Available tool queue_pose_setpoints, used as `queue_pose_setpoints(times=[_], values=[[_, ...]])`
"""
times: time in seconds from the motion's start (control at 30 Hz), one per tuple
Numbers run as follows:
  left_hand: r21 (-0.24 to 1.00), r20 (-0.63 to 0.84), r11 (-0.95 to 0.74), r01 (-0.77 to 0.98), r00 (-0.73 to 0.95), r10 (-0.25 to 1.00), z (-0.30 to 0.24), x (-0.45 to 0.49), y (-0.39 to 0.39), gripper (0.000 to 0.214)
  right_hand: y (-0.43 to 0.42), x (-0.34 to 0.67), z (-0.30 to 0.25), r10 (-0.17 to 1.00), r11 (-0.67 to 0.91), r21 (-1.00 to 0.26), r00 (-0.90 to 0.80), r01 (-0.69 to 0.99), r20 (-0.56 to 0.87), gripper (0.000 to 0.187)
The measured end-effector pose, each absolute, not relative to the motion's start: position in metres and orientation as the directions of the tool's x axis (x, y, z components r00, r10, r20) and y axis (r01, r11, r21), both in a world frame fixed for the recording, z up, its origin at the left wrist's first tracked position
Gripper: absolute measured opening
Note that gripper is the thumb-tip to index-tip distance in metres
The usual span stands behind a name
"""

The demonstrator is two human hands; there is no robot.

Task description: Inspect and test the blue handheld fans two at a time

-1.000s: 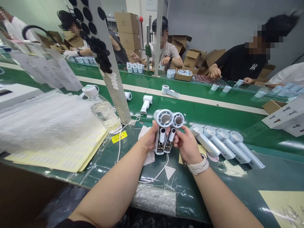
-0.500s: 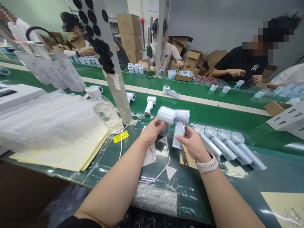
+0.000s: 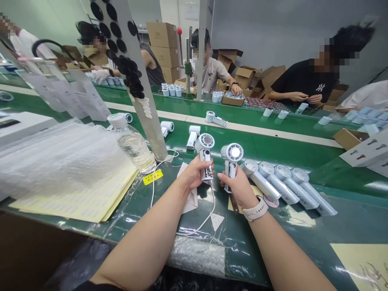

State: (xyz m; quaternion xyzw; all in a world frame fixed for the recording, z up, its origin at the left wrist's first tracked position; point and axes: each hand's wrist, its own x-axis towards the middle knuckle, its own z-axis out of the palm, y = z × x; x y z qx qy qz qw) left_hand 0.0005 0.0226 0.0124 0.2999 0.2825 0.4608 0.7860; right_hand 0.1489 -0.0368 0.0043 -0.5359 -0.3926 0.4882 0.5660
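My left hand (image 3: 191,174) is closed around the handle of a light-blue handheld fan (image 3: 207,141), its round grille turned toward me. A white cable (image 3: 213,198) runs down from below that handle; whether it is plugged in I cannot make out. In my right hand (image 3: 241,189) is a second handheld fan (image 3: 234,152), held upright with a bright disc at the middle of its head. The two fans are side by side, a small gap apart. Right of them, several fans (image 3: 281,180) lie in a slanted row on the bench. A white triangular paper (image 3: 217,221) lies below.
A clear bottle (image 3: 133,145) stands left, beside plastic sleeves (image 3: 60,161) on yellow label sheets (image 3: 104,212). A metal post (image 3: 151,129) with black discs rises from the bench. Beyond, more fans (image 3: 193,137) rest on the green conveyor (image 3: 257,139); several people work across it.
Both fans have turned so their fronts face me, and their heads, overlapping before, are now apart. Across the conveyor, a person's hand has reached into the small box.
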Motion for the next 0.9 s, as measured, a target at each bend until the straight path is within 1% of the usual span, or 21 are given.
queue_pose_setpoints(times=[0.03,0.1,0.17,0.2,0.27,0.37,0.47,0.53,0.7,0.9], values=[[0.736,-0.158,0.386,-0.556,0.413,0.897,0.013,0.001,0.022,0.043,-0.038,0.148,0.005,0.975,-0.043,-0.988,0.210,-0.148,-0.074,0.040],[0.743,-0.145,0.369,-0.558,0.404,0.903,0.012,0.001,0.022,0.042,-0.041,0.145,0.008,0.985,-0.036,-0.964,0.155,-0.265,-0.080,0.033],[0.744,-0.136,0.355,-0.566,0.392,0.910,0.011,0.001,0.022,0.042,-0.043,0.143,0.011,0.994,-0.032,-0.920,0.086,-0.391,-0.072,0.033],[0.742,-0.127,0.349,-0.572,0.390,0.912,0.011,0.000,0.023,0.043,-0.044,0.142,0.013,0.996,-0.034,-0.906,0.064,-0.422,-0.067,0.035],[0.737,-0.099,0.329,-0.590,0.388,0.916,0.011,0.000,0.024,0.044,-0.045,0.141,0.015,0.997,-0.040,-0.901,0.040,-0.432,-0.064,0.039],[0.738,-0.062,0.301,-0.604,0.384,0.921,0.012,-0.001,0.024,0.043,-0.045,0.142,0.016,0.997,-0.038,-0.912,0.041,-0.408,-0.060,0.039],[0.725,-0.025,0.278,-0.630,0.379,0.925,0.014,-0.001,0.023,0.040,-0.044,0.142,0.016,0.994,-0.001,-0.920,0.104,-0.391,-0.046,0.039],[0.713,-0.006,0.266,-0.649,0.374,0.927,0.014,-0.001,0.023,0.040,-0.042,0.143,0.015,0.987,-0.009,-0.922,0.142,-0.388,-0.070,0.040],[0.700,-0.051,0.300,-0.648,0.373,0.926,0.011,0.000,0.026,0.041,-0.041,0.142,0.014,0.973,-0.057,-0.911,0.181,-0.407,-0.142,0.040],[0.712,-0.100,0.317,-0.627,0.356,0.929,0.010,-0.001,0.027,0.044,-0.041,0.140,0.012,0.974,-0.069,-0.899,0.167,-0.432,-0.155,0.037]])
